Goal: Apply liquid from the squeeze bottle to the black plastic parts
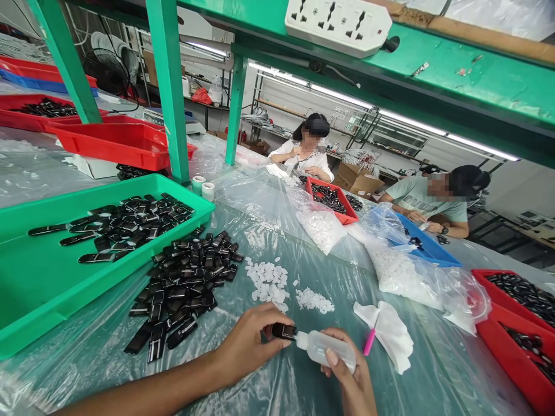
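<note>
Bottle, probably light, squeezable, best held mid-body: right hand grip closed around it; left hand pinching black piece, likely stiff, at the bottle's tip.

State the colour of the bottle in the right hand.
The bottle in the right hand is translucent whitish, as the head view shows.

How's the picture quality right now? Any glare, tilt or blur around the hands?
Head view, work surface: streaky glare on the clear plastic sheet; head view, background: white tube lights glow brightly; head view, top: the green metal shelf slopes down rightward, so the frame looks tilted; head view, centre: the left hand, right hand and translucent white plastic bottle look reasonably sharp.
</note>
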`<state>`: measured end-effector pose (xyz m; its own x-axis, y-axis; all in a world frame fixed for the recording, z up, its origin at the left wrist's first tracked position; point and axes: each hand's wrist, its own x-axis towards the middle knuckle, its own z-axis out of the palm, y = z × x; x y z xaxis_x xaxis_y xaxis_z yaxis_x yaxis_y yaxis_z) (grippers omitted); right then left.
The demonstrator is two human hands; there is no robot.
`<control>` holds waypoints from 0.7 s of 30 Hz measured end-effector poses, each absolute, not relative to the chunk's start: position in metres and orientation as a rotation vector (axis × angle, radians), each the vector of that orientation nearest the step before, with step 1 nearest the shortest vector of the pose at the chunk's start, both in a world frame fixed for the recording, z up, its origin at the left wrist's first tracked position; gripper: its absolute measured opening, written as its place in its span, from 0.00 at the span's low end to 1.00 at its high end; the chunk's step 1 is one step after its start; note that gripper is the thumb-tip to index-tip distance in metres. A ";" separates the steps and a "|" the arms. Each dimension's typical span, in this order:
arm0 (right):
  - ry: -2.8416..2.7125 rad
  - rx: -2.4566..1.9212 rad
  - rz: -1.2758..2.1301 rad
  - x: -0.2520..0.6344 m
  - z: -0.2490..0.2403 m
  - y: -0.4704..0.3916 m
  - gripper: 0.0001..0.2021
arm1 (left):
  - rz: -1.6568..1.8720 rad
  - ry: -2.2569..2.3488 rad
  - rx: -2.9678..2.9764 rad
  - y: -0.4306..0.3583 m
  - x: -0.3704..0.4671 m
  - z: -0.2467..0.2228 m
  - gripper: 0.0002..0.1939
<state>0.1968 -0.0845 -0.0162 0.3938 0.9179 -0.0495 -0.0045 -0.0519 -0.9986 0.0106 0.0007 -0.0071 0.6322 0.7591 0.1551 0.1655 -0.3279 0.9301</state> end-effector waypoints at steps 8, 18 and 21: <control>-0.940 -1.471 0.844 0.193 -0.014 -0.087 0.17 | 0.684 0.759 1.890 0.001 0.010 -0.010 0.10; -0.979 -1.536 0.717 0.188 -0.008 -0.087 0.15 | 0.674 0.761 1.910 0.001 0.009 -0.011 0.10; -0.945 -1.506 0.778 0.191 -0.009 -0.086 0.16 | 0.674 0.780 1.888 0.001 0.009 -0.010 0.09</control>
<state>0.1906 -0.0859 -0.0095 0.4586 0.8881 0.0308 0.1405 -0.0382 -0.9893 0.0088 0.0006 -0.0102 0.6447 0.7546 0.1226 0.2306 -0.3448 0.9099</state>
